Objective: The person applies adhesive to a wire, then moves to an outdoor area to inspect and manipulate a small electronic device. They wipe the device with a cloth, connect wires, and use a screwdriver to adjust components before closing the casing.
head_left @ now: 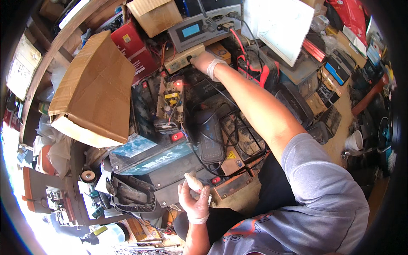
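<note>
My right hand (205, 63), in a thin pale glove, reaches to the far side of the bench. Its fingers close round a black plug (190, 59) at the face of a beige power strip (178, 62). Below the wrist a dark cable runs toward the black charger (209, 136). Near my body, my left hand (195, 200) is raised palm up, thumb and fingers apart, a white covering over some fingers. I make out nothing held in it. Left of the right hand lies an exposed circuit board (172, 100) with a red light, on large batteries (159, 155).
Behind the strip stands a grey instrument (204, 27) with a blue screen. A cardboard box (95, 89) leans at the left beside a red box (136, 53). Red and black clamps (265, 72) and a white panel (280, 29) are at the right. Loose cables (231, 144) cross the middle.
</note>
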`<act>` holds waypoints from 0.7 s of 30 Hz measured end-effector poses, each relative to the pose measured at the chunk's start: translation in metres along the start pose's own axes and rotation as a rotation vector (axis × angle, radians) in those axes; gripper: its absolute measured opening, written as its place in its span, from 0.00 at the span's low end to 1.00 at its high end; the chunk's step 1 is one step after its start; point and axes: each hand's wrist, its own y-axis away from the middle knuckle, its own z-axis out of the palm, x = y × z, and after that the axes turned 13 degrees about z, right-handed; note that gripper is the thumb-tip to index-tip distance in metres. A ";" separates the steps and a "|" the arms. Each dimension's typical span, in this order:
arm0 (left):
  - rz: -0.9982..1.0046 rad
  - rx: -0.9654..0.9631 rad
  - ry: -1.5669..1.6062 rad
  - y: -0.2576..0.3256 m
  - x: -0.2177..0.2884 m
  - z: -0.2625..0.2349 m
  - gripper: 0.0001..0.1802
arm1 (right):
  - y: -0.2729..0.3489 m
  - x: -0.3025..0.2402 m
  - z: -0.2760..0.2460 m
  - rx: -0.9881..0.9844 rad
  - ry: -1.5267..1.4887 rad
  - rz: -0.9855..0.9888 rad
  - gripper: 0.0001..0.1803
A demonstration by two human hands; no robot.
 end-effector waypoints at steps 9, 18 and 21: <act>-0.102 0.078 0.201 -0.002 -0.001 0.004 0.32 | 0.027 0.016 -0.041 0.256 0.170 -0.091 0.26; -0.081 0.056 0.232 -0.006 -0.013 0.012 0.36 | -0.009 0.001 -0.167 0.449 0.186 0.154 0.25; -0.092 0.064 0.196 -0.004 -0.013 0.011 0.35 | -0.036 -0.003 -0.168 0.440 0.233 0.102 0.18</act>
